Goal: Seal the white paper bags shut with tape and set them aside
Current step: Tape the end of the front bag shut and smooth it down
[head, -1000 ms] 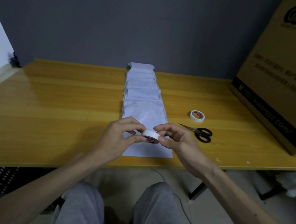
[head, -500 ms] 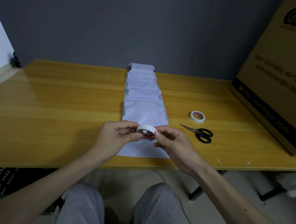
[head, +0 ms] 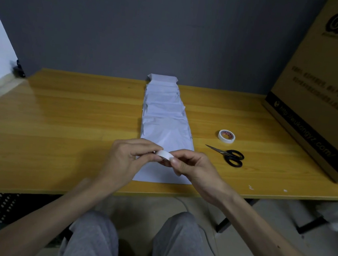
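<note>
I see the left hand [head: 128, 157] pinching the tape roll [head: 164, 155] from its left side. The right hand [head: 193, 168] pinches its right edge. Both are over the near end of the white paper bags [head: 165, 117], overlapped in a row mid-tabletop [head: 60, 120]. Further right: spare tape roll [head: 226, 136], scissors [head: 230, 157].

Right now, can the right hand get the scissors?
Probably yes: the scissors lie close beside the right hand, only bare table between. But that hand and the left hand both pinch the tape roll, so it must let go first.
</note>
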